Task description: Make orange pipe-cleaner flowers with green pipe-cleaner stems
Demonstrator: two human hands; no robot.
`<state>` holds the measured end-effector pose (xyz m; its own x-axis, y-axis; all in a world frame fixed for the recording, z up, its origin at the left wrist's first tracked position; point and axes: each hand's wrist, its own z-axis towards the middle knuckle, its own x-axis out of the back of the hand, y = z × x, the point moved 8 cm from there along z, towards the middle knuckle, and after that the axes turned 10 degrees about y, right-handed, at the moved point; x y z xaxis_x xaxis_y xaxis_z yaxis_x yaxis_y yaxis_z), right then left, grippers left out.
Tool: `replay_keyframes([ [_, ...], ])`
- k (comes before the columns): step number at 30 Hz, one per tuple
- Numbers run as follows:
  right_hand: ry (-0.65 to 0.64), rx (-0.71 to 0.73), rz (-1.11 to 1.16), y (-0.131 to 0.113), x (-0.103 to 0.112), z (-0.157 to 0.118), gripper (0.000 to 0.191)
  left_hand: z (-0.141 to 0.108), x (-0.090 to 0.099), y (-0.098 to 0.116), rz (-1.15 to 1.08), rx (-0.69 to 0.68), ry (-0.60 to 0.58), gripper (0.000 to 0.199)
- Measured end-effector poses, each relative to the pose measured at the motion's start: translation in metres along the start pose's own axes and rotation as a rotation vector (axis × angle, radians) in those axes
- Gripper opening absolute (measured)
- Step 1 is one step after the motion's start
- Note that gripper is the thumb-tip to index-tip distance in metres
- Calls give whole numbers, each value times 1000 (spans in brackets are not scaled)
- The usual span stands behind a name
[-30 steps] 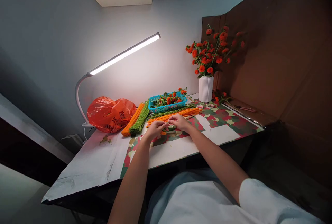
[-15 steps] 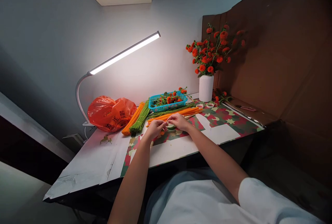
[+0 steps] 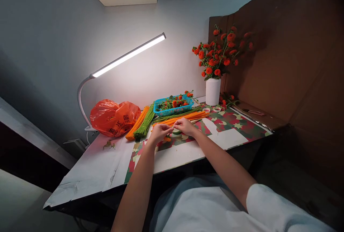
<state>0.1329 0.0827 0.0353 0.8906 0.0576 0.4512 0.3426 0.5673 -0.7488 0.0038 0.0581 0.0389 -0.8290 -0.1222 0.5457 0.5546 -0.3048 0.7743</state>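
Evidently the work is partway along: the ribbed white vase holds a full, branching spray of red-orange pompom flowers, while the piece at the fingertips looks unfinished, as far as its small size lets one judge. How much is left cannot be told, though plenty of loose material lies about.

The left hand and right hand nearly meet over the table, fingers curled inward and thumbs drawn close to the forefingers, so the gaps are narrow. Whatever lies between the tips is too small to make out, and a firm hold cannot be confirmed. A small orange tuft sits just below the left hand, whether hanging or lying is unclear, and a round green-and-white roll is beside the right fingers.

Behind the hands, straight orange fuzzy stems lie crosswise in front of a blue perforated plastic basket, which carries leafy green sprigs with round orange heads. To its left, a soft orange bundle and a bristly green bundle lean together beside a crinkled, shiny red plastic bag. Beneath spreads a smooth patterned sheet of red, green and cream patches.
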Motion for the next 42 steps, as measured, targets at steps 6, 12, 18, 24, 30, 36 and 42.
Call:
replay_keyframes([
  [6, -17, 16, 4, 3, -3, 1, 23, 1, -7, -4, -40, -21, -80, 44],
  [12, -5, 10, -28, 4, -3, 2, 25, 2, -12, -5, -129, -11, -142, 47],
  [18, 3, 2, -40, 3, -2, 1, 26, -1, -8, -4, -47, 13, -73, 42],
  [24, 7, -13, -67, 0, -1, -1, 25, 0, -10, -5, -15, -6, -81, 43],
  [30, 25, 11, -195, -8, 1, -3, 18, 0, -12, -8, -28, 40, -86, 39],
  [36, -19, 71, -282, -12, -6, -5, 22, -1, -13, -11, 70, -8, -74, 38],
  [42, -87, 125, -353, -14, -15, -8, 13, -2, -16, -4, 226, -119, -84, 25],
])
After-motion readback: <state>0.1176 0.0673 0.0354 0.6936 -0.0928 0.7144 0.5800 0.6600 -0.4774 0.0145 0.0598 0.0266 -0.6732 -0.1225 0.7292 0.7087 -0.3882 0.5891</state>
